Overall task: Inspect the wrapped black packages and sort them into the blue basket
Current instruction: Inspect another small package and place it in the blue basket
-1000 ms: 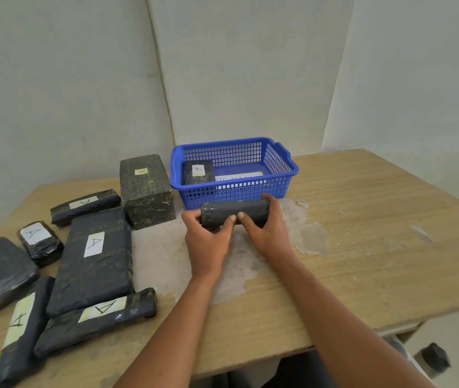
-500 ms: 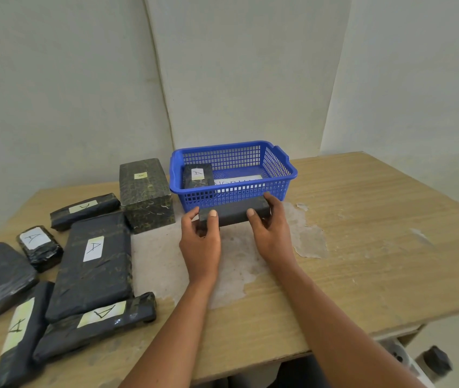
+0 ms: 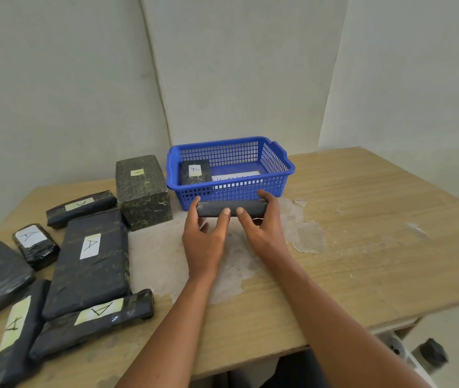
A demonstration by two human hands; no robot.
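Note:
A long narrow black package (image 3: 248, 207) is held level just in front of the blue basket (image 3: 284, 175). My left hand (image 3: 204, 238) grips its left end and my right hand (image 3: 262, 228) grips its right end, thumbs on the near face. Inside the basket lies one black package with a white "A" label (image 3: 194, 172) beside a white paper sheet (image 3: 236, 177). Several more wrapped black packages lie at the left, among them a big flat one (image 3: 89, 261) and a tall block (image 3: 142, 187).
The wooden table (image 3: 363, 233) has a worn pale patch (image 3: 161, 256) under my hands. Bare wood stretches to the right of the basket. The table's front edge runs close below my forearms. A white wall stands right behind the basket.
The package has been turned in my hands and lifted slightly toward the basket's front wall. Both hands shifted their grip along it.

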